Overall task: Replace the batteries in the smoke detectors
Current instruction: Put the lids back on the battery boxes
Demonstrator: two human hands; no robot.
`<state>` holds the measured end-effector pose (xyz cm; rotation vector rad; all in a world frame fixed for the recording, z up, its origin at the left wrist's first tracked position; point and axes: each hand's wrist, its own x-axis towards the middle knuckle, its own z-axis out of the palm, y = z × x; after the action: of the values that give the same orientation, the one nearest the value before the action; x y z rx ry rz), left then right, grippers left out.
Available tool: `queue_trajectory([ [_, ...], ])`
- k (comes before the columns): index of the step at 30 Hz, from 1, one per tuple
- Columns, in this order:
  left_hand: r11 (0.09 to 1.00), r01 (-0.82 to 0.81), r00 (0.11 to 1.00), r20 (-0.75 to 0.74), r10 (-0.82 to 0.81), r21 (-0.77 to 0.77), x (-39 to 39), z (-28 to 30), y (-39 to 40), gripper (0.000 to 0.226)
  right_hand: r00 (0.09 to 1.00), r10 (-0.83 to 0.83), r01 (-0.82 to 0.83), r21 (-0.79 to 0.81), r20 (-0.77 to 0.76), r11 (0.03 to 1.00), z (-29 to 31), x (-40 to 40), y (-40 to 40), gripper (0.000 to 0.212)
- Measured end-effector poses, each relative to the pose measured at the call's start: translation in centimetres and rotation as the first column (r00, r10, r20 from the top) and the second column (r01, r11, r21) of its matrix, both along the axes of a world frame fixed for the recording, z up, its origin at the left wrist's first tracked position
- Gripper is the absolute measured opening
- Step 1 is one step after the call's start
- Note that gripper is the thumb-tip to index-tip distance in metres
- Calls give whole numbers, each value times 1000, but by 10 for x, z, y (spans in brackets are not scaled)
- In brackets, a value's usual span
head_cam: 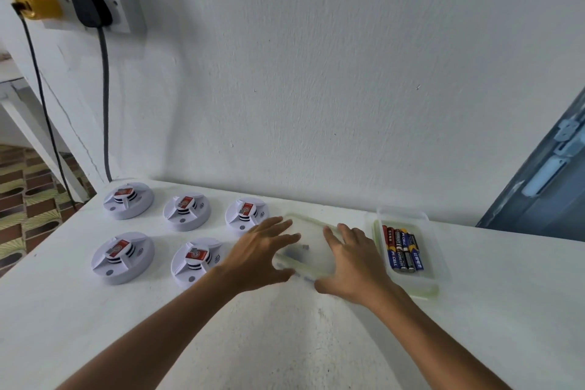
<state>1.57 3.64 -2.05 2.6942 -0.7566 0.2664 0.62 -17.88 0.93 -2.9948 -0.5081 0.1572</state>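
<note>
Several white round smoke detectors with red labels lie on the white table: three in a back row (128,203) (186,211) (246,215), two in front (122,256) (197,260). Right of them lies a clear container lid (311,242) with a green seal. My left hand (260,255) rests on the lid's left edge with straight fingers. My right hand (351,261) rests on its right side, fingers spread. Further right, a clear open container (435,263) holds several batteries (402,250).
The white table (285,336) stands against a white wall. A wall socket (79,0) at upper left carries a yellow plug and a black plug, with cables hanging to the table's back left corner. A blue door (544,187) is at right. Patterned floor shows at left.
</note>
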Motion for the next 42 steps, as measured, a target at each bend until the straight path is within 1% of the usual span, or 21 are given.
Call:
queue_trajectory([
  [2,989,-108,994,-12,107,-101,-5,1,-7,65,995,-100,100,-54,-6,994,8,-5,7,112],
  [3,966,-179,983,-61,170,-186,-7,3,-10,67,992,-125,125,-45,-1,991,14,-7,9,107],
  [5,869,-347,932,-233,278,-353,-10,7,-13,68,986,-165,164,58,6,985,25,-10,11,90],
  [7,741,-519,832,-451,323,-427,-8,11,-12,68,980,-200,197,167,-1,966,28,-10,11,63],
  [9,621,-653,692,-674,258,-433,-5,15,-10,64,961,-218,261,305,-168,916,24,-7,10,47],
  [11,559,-711,597,-786,159,-426,-5,18,-6,55,883,-163,391,497,-440,775,16,-4,10,35],
  [13,522,-727,579,-808,114,-447,-4,21,-2,50,807,-111,505,581,-579,638,10,0,10,29],
  [16,467,-748,567,-819,81,-472,-2,22,0,46,773,-87,569,624,-629,536,5,5,9,30],
  [24,409,-777,547,-835,64,-478,28,24,-3,46,759,-119,612,637,-641,468,17,28,10,34],
  [26,419,-775,550,-831,81,-472,30,22,-3,49,776,-149,593,627,-613,505,17,26,11,34],
  [27,458,-758,574,-808,131,-464,29,22,-3,51,803,-179,559,613,-569,559,17,24,13,33],
  [28,557,-710,631,-741,232,-430,28,22,-3,53,840,-210,509,593,-501,624,15,21,13,35],
  [29,673,-647,710,-605,360,-359,27,23,-3,54,877,-235,455,566,-419,688,14,19,14,40],
  [30,770,-570,802,-398,446,-286,26,24,-8,54,903,-268,418,541,-336,730,13,16,10,46],
  [31,830,-491,870,-185,456,-264,21,28,-16,51,918,-301,395,537,-258,745,14,14,5,48],
  [32,864,-408,909,-43,414,-294,16,34,-26,47,925,-334,375,565,-180,735,18,12,-3,46],
  [33,884,-315,939,19,342,-344,12,41,-42,42,920,-382,359,592,-93,721,23,10,-16,42],
  [35,885,-168,985,-27,173,-434,4,52,-76,31,869,-486,353,570,94,742,31,12,-48,35],
  [37,895,-132,986,-152,73,-427,2,50,-110,25,806,-566,438,473,170,765,33,16,-86,37],
  [40,906,-233,945,-303,125,-352,6,25,-156,30,782,-623,598,263,15,757,22,17,-139,43],
  [42,906,-322,904,-373,208,-276,12,5,-173,38,796,-585,604,257,-155,754,7,17,-155,39],
])
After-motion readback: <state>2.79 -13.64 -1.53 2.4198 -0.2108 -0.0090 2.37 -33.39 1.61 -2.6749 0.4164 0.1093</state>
